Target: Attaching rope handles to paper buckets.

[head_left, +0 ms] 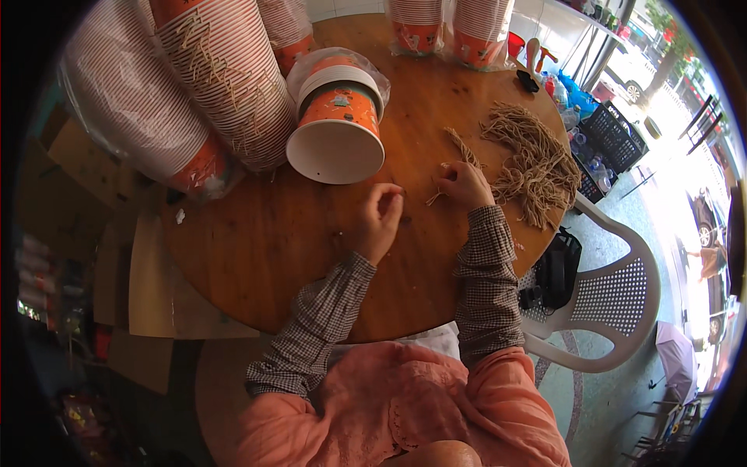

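A round wooden counter fills the middle. At four o'clock stands a white plastic chair on a pale speckled floor. Flat cardboard sheets lean at eight o'clock. Bright daylight comes in from two o'clock, where black crates sit.

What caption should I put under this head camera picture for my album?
Two hands, left hand and right hand, pinch tan string pieces on a round wooden table beside stacked paper cups.
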Available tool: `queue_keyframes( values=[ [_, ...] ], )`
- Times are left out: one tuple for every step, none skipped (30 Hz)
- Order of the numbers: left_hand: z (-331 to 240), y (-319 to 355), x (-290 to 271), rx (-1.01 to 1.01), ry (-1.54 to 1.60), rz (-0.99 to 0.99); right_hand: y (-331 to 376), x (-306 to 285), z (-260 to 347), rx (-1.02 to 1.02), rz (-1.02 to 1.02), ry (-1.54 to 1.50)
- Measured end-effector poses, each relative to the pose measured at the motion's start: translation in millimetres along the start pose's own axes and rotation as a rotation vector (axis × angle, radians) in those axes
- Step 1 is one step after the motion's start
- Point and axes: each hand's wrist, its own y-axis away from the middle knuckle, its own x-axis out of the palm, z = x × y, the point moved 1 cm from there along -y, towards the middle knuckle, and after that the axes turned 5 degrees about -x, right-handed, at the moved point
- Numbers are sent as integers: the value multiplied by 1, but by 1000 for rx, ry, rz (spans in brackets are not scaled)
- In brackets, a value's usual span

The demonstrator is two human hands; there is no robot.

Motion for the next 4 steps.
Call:
queue_keyframes(
  values=[
    [-3, -1, 10, -5, 17, 7, 0, 1, 1, -3, 3, 0],
    [5, -4, 16, 37, -15, 6, -1, 3, 4, -8, 18, 33],
    [8, -9, 21, 77, -50, 5, -2, 7, 8, -13, 33, 65],
    [11, -12, 27, 101, -61, 3, -3, 10, 11, -23, 40, 60]
  ],
)
